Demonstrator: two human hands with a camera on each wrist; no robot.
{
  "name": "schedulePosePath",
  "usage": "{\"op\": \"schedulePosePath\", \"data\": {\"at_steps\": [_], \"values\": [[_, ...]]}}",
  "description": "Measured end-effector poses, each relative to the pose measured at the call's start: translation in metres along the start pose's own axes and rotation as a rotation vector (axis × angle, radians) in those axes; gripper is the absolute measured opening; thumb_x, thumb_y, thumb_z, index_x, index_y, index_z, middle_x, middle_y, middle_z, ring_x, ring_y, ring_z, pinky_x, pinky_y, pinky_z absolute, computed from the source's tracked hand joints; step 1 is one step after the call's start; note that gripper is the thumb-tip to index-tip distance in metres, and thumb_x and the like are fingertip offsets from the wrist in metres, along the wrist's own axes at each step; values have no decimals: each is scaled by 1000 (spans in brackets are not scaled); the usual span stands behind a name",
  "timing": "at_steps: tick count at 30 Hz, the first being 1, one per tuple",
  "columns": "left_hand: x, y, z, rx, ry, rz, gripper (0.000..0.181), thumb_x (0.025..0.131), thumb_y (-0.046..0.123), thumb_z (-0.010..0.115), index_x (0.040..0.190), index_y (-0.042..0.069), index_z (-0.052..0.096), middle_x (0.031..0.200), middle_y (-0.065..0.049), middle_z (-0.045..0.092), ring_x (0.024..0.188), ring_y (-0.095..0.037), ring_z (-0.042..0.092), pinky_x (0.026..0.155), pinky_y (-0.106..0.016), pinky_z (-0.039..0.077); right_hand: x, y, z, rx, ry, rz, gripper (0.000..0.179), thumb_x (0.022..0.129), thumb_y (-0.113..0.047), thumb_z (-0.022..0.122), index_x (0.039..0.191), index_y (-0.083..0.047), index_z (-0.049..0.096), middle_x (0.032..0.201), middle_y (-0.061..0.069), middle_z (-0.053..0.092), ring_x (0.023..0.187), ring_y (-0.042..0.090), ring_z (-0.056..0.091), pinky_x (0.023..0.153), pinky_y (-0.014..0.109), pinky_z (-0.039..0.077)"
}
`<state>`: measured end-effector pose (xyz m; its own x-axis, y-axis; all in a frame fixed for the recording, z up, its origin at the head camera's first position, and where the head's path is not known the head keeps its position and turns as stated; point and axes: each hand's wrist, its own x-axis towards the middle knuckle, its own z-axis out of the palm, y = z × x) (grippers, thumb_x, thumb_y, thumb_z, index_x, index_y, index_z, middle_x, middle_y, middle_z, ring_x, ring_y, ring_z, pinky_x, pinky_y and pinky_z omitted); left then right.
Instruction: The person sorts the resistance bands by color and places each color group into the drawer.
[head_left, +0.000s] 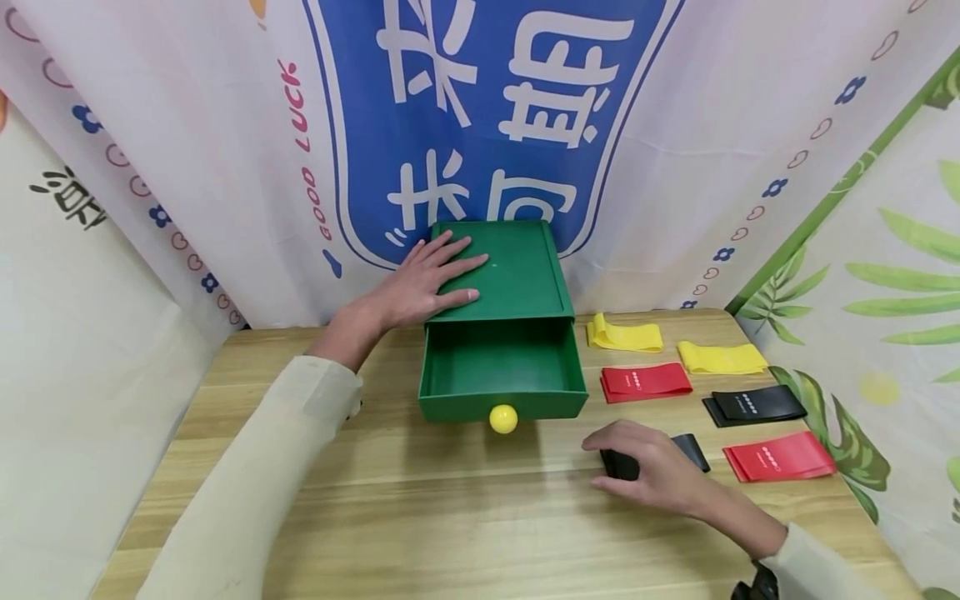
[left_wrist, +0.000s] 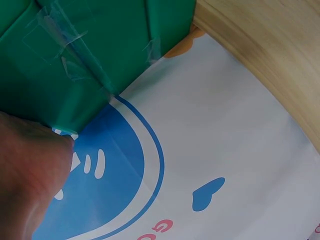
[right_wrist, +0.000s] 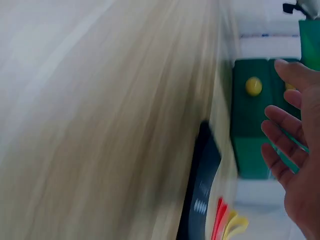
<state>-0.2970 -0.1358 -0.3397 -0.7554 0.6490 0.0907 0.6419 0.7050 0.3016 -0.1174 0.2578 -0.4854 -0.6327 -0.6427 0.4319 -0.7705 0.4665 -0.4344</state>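
Green box point(head_left: 510, 271) stands on the bench point(head_left: 375, 517) against a printed cloth point(head_left: 225, 125); its drawer point(head_left: 453, 408) is pulled out toward the person, yellow knob point(head_left: 503, 419) on the front wall. Left hand point(head_left: 429, 285) lies palm down on the left part of the box top, fingers straight and spread apart, touching the surface.

Right hand point(head_left: 656, 468) is over the near black band point(head_left: 692, 452), to the right of the drawer front. Thumb and fingers apart, lightly bent, clamped on nothing; right wrist view shows a gap between them and the band, which lies flat on the bench.

Other folded bands, all on the bench right of the box: yellow band by the box point(head_left: 626, 336), second yellow band point(head_left: 722, 359) farther right; red band near the drawer point(head_left: 647, 382); far black band point(head_left: 755, 405); outer red band point(head_left: 780, 457), nearest the bench's right edge. Both forearms in pale sleeves point(head_left: 247, 483).
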Motion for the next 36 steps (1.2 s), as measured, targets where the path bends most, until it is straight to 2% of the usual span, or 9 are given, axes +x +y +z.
{"op": "schedulePosePath", "data": {"at_steps": [5, 13, 29, 36], "values": [[0, 0, 1, 0, 6, 1, 65, 109, 52, 48, 168, 29, 33, 178, -5, 15, 165, -27, -4, 131, -56, -4, -10, 17, -3, -46, -41, -7, 52, 76, -22, 97, 123, -15, 76, 122, -7, 73, 110, 12, 68, 91, 35, 60], [-1, 0, 0, -5, 2, -1, 65, 109, 52, 48, 168, 29, 33, 178, -5, 15, 165, -27, -4, 131, -56, -5, -23, 34, -5, -109, -136, 46, 61, 77, -37, 97, 130, -18, 73, 128, -7, 70, 116, 11, 65, 92, 43, 60], [-1, 0, 1, -13, 8, 5, 65, 109, 52, 49, 168, 28, 34, 178, -6, 16, 165, -28, -3, 131, -56, -4, -37, 47, -6, -99, -202, 125, 57, 85, -36, 92, 135, -21, 70, 131, -5, 69, 115, 15, 65, 91, 43, 61], [-1, -1, 2, -5, 15, 9, 65, 109, 52, 48, 168, 28, 34, 178, -6, 16, 165, -28, -2, 131, -57, -3, -35, 51, -1, -61, -172, 89, 52, 85, -32, 92, 132, -20, 73, 127, -9, 71, 112, 10, 66, 90, 37, 61]]}}
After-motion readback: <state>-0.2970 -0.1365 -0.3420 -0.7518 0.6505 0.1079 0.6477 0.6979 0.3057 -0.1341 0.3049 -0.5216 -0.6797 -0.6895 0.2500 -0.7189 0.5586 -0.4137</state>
